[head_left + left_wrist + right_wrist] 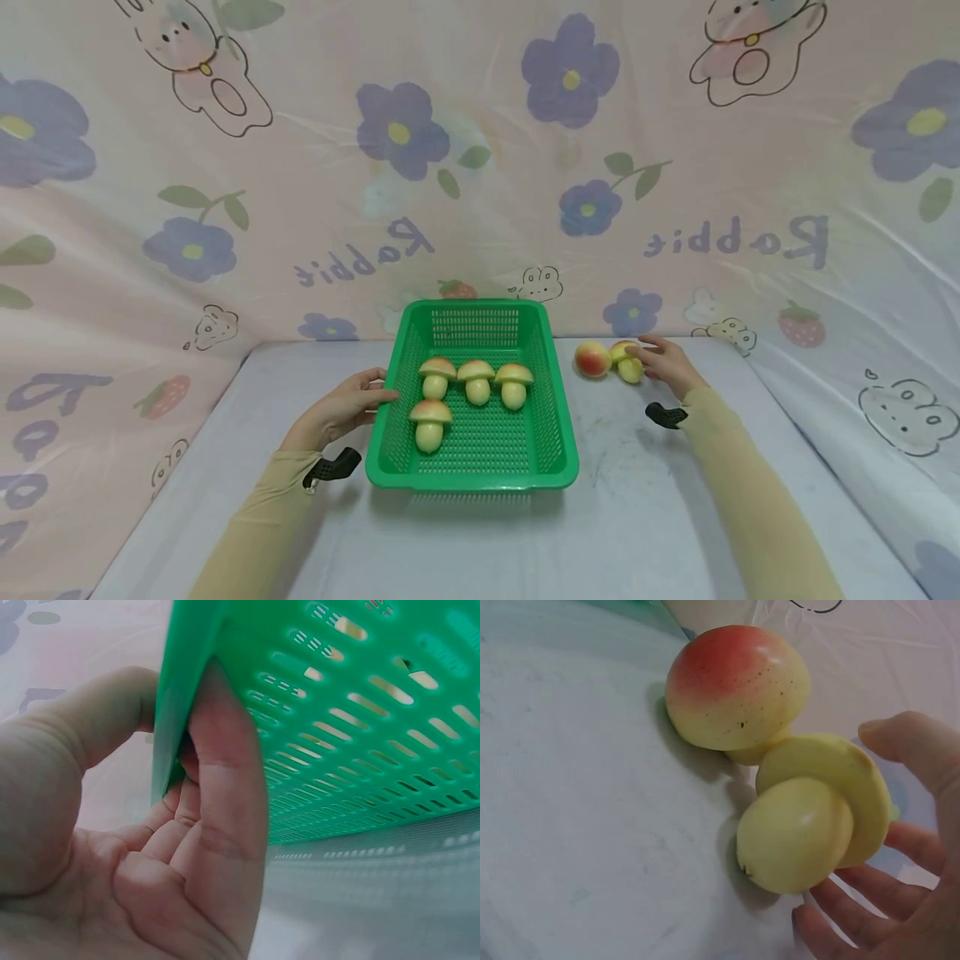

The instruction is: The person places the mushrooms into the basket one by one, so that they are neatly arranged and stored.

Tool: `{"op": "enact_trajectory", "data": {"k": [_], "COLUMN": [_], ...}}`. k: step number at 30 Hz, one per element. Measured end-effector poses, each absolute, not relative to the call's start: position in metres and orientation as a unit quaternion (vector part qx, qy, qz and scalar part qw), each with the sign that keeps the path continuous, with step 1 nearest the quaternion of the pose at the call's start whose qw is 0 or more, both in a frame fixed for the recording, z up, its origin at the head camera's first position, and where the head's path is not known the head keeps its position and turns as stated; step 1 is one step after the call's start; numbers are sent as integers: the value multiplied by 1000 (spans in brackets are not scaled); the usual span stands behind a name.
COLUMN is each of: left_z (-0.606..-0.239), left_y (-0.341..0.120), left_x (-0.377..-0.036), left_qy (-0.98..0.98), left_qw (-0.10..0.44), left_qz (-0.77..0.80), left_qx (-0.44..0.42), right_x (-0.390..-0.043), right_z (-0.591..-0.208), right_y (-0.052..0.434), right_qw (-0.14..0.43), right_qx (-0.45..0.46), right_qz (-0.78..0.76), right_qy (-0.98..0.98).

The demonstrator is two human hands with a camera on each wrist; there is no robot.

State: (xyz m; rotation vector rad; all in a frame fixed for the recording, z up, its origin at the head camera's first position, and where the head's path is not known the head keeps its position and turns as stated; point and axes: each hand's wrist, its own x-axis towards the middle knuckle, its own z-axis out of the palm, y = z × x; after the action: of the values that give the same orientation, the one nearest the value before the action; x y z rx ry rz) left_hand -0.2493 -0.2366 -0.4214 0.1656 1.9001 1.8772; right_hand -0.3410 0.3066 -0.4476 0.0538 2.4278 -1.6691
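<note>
the green basket (480, 467) sits mid-table on the white table cover (637, 533), and the left hand (341, 410) grips its rim at the basket's nine o'clock, thumb outside and fingers (225, 817) curled under the lip against the slotted wall (352, 750); that hold looks firm enough to steady the basket, and it is best kept low so the basket does not tilt. inside lie four toy mushrooms (476, 382), three in a row toward twelve o'clock and one nearer seven. outside, at the basket's two o'clock, two more lie touching: a red-capped mushroom (592, 359) and, just to its right, a yellow mushroom (628, 363) on its side, stem end toward the wrist camera. the right hand (666, 367) is cupped around that yellow mushroom (810, 825), fingers relaxed and spread beside the cap, thumb above it, not yet closed on it. a good pick would close thumb and fingers across the cap, not the rounded stem, which could slip, and lift straight up so the red-capped neighbour (735, 686) is not nudged.
</note>
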Motion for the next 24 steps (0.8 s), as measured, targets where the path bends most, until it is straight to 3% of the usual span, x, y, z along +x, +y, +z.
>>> {"op": "enact_trajectory", "data": {"k": [24], "left_z": [-423], "left_y": [-237], "left_x": [-250], "left_qy": [691], "left_qw": [229], "left_qz": [682], "left_qx": [70], "right_x": [-349], "right_z": [-460], "right_y": [303], "right_qw": [84], "right_qx": [2], "right_qz": [-512], "right_qy": [855]}}
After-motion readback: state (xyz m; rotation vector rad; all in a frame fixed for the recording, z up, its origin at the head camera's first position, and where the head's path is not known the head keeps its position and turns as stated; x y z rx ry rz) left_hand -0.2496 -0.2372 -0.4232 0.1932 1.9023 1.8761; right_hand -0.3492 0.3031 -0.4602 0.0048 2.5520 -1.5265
